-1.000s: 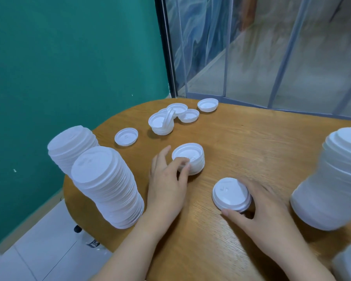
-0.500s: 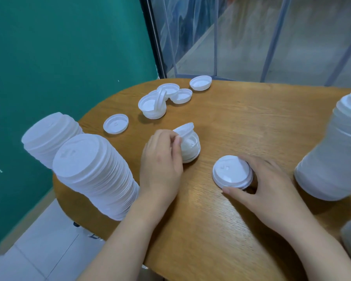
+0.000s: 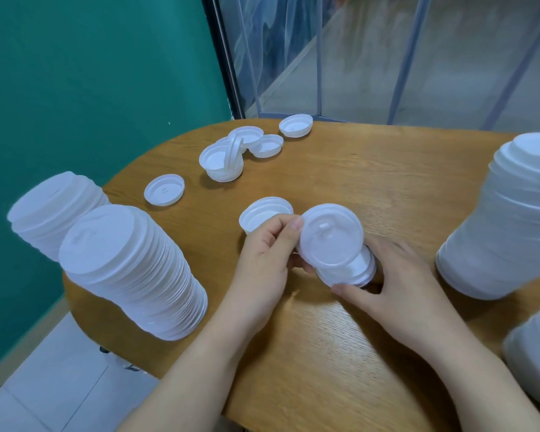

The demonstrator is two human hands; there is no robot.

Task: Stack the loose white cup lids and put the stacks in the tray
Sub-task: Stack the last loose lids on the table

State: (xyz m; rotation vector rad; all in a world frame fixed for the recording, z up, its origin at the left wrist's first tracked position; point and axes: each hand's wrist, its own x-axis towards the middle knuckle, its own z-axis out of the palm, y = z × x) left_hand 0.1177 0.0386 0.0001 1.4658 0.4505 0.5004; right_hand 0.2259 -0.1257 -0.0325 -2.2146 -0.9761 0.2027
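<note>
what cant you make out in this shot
Head view only:
- Tray: not in frame.
- Small stack under the right hand: lid count hidden by the tilted lid that the left hand pinches.
- Tall stack at right: blurred, cut by the frame edge.
- Lower-right stack: mostly cut off.
- Far pile: lid count too small to tell.

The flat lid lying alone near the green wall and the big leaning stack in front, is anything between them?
No. The head view shows only bare wooden table between the single lid and the leaning stack.
</note>
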